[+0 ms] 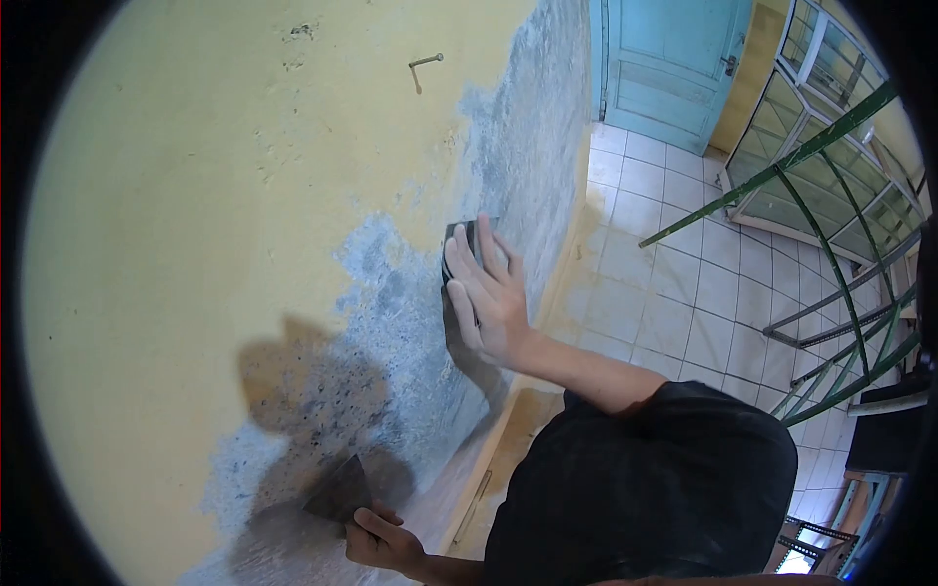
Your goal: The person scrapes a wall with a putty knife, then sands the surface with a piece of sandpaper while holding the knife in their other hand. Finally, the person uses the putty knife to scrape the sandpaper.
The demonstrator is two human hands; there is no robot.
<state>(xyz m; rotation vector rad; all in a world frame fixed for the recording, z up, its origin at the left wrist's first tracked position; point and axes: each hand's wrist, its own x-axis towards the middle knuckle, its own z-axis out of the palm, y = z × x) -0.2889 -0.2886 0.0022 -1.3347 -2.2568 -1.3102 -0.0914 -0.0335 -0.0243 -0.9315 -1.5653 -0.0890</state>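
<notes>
My left hand [383, 543], low in the view, grips a dark triangular scraper blade [340, 490] by its narrow end, close to the wall. Further up, my right hand [486, 305] presses a dark flat tool [457, 232] against the wall, its fingers laid over it; the tool's exact shape is partly hidden under them. Both hands are at the yellow wall [195, 195], where a rough blue-grey patch [396, 327] shows bare, pitted surface. My right hand and fingers look dusty.
A bent metal hook [426, 64] sticks out of the wall above. Green metal bars [772, 176] lean across the right side, near a glazed frame [811, 137]. A blue door [669, 68] stands at the back, beyond the white tiled floor [640, 254].
</notes>
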